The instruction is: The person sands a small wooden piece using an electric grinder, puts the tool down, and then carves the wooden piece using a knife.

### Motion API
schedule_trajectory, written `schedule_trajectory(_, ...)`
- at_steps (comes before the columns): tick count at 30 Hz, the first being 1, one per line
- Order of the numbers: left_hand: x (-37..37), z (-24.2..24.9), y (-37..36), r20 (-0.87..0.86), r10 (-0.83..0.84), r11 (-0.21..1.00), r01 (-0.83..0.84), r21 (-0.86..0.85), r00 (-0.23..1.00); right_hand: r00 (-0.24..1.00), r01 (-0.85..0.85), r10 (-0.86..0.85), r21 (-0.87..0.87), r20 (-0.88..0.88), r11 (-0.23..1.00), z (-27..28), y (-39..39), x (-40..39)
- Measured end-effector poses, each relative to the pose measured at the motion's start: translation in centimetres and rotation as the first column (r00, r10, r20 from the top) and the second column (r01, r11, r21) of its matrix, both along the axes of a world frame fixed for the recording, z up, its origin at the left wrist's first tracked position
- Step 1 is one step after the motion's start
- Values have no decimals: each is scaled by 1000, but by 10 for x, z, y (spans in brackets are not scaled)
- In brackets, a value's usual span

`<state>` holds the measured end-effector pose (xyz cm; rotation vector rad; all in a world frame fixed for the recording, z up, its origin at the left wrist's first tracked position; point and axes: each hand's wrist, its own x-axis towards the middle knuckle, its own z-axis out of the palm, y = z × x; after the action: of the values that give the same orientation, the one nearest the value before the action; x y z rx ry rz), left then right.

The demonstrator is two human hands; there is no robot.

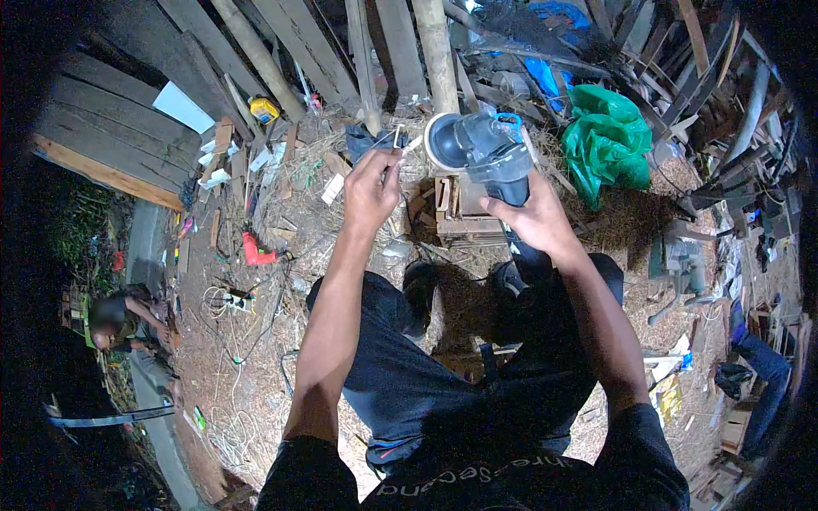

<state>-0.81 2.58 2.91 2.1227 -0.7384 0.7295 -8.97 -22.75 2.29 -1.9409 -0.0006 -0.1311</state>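
My right hand (538, 220) is wrapped round the dark body of an angle grinder (501, 163), held upright in front of me. A round pale-edged disc (445, 141) sits on the grinder's head, facing left. My left hand (372, 189) is closed, its fingertips pinching a small pale piece (401, 139) close to the left of the disc. That piece looks like a thin, angular bit of wood; its exact kind I cannot tell. Below the grinder stands a low stack of wooden blocks (470, 223), between my knees and the fence.
A red power drill (256, 249) lies on the ground to the left, among loose cords (239, 426). A green plastic bag (607, 140) lies at the right. Wood scraps and shavings cover the ground, and a plank fence (307, 51) rises ahead. Another person (141, 332) sits at far left.
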Motion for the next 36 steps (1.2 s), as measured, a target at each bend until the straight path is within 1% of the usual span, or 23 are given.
schedule_trajectory(2,1,0,4,1,27,999,-27,-33,1000,999,34,-34,17,-13,999,0,-4,3)
schedule_trajectory(5,4,-1,6,-36,63,994,-66,-84,997,993,54,-52,16,-108,998,-2,-11,6)
schedule_trajectory(7,3,1,5,-98,73,991,-83,-103,993,998,56,-54,52,-39,997,-3,-10,5)
schedule_trajectory(8,3,2,4,-87,70,992,-78,-97,994,999,54,-54,70,-5,996,-3,-10,3)
schedule_trajectory(11,2,7,0,-70,51,996,-57,-76,996,999,27,-29,54,28,998,-1,-8,2)
schedule_trajectory(14,-1,6,-3,-64,23,998,-27,-64,998,999,17,-15,60,-33,998,4,-5,0)
schedule_trajectory(17,1,4,-5,-53,20,998,-23,-59,998,1000,-23,23,63,2,998,8,-2,-3)
schedule_trajectory(20,-1,4,-7,-66,24,998,-28,-58,998,999,-42,42,12,-2,999,9,-1,-3)
schedule_trajectory(23,-1,4,-5,-55,15,998,-18,-61,998,999,-1,0,-36,-38,999,9,-1,-3)
schedule_trajectory(25,-3,4,-4,-50,14,997,-18,-71,999,999,17,-17,15,-32,1000,7,-4,-1)
schedule_trajectory(26,0,2,-1,-67,13,994,-20,-105,998,999,27,-26,39,-28,999,6,-6,1)
schedule_trajectory(28,6,-5,5,-103,8,985,-26,-173,995,997,65,-64,25,-45,998,9,-10,4)
schedule_trajectory(31,9,-13,1,-278,-63,910,-59,-410,959,993,116,-115,16,-40,993,8,-17,5)
schedule_trajectory(32,12,-14,2,-363,-55,906,-107,-410,930,992,125,-125,14,-31,992,4,-18,6)
schedule_trajectory(35,26,-34,2,-481,-247,795,-108,-597,841,994,113,-113,31,-14,993,4,-18,6)
schedule_trajectory(36,22,-29,-3,-532,-306,754,-140,-642,790,995,104,-104,42,-10,994,4,-17,6)
